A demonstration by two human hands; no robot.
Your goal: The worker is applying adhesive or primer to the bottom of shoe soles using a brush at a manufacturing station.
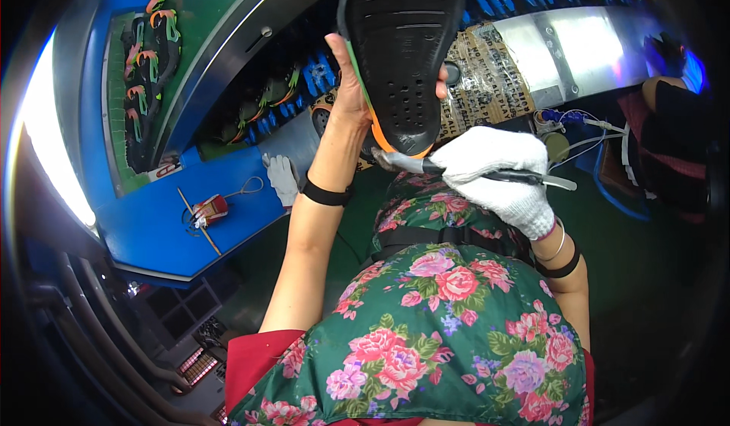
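The bare left grip [350,91] cradles a black shoe sole [399,50] from beneath; the gloved right grip [494,160] grasps a brush-like tool [412,163] at the sole's orange end. Steady support and light strokes along the rim should suit. The sole, raised beyond the floral apron [445,289], looks glossy, perforated, green-and-orange edged.

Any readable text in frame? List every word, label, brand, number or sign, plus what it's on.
Brown printed covering: dark capitals, partly legible; I don't copy printed wording.
Black perforated shoe sole with orange edge: faint marks, too small to read.
Small red-and-white object on the blue tabletop: any markings too blurred to read.
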